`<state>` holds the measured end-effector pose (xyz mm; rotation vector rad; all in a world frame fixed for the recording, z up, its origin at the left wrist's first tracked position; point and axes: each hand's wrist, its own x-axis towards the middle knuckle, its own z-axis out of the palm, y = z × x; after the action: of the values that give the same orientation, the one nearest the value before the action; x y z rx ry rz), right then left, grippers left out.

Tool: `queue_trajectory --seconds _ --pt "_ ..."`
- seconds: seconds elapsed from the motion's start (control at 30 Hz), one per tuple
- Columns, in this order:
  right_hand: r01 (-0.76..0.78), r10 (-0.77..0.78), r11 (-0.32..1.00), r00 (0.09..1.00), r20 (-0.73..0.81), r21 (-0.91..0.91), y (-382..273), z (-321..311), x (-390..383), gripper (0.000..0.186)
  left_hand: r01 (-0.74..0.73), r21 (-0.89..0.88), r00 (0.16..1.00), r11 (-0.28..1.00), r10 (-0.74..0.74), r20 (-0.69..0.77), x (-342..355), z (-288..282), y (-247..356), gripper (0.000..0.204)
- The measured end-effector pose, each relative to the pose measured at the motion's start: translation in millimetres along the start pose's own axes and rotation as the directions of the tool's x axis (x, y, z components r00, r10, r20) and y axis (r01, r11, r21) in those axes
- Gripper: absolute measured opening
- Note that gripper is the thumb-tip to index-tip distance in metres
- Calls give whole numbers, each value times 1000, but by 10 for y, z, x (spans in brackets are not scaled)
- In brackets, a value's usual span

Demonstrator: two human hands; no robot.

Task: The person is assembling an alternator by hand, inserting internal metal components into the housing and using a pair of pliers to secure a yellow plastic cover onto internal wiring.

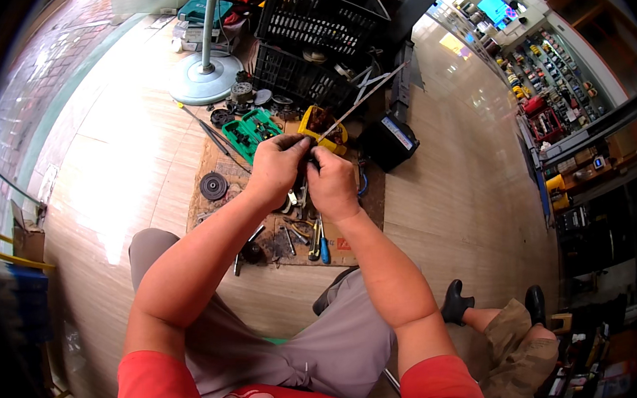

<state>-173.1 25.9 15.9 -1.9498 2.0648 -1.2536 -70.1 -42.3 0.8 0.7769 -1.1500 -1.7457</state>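
Note:
My left hand (277, 168) and my right hand (332, 183) meet above the cardboard mat (219, 222), fingers pinched together. Whatever sits between the fingertips is small, dark and mostly hidden. A long thin pale rod (363, 103) runs up and right from beside my fingertips; whether I hold it, I cannot tell. Just beyond my fingers lies a yellow container (317, 119) with dark reddish-brown contents. An open green tool case (251, 132) rests left of it. Below my hands are a blue-handled screwdriver (325, 249) and several loose metal tools.
A grooved dark disc (213, 185) lies at the mat's left. Black crates (323, 19) are stacked at the back, near a round-based stand (206, 77). To the right stands a black box-shaped battery (389, 141). Another person's legs (504, 323) show at lower right.

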Motion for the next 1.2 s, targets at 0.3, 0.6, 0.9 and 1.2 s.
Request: queue_trajectory --seconds 0.3,0.6,0.9,1.2 --pt "-152 153 988 988 -11 39 -23 -9 18 14 20 34 1000 999 -19 -20 -33 17 108 25" --pt "-276 273 952 961 41 129 -13 -17 66 21 -21 75 1000 997 21 11 -21 -20 77 23" --pt "-183 170 975 979 112 125 -51 -4 10 15 -53 -78 997 996 48 -63 14 -61 151 23" --pt "-34 15 987 993 118 159 -17 99 -19 12 -15 -212 996 977 -4 -91 58 -59 122 22"
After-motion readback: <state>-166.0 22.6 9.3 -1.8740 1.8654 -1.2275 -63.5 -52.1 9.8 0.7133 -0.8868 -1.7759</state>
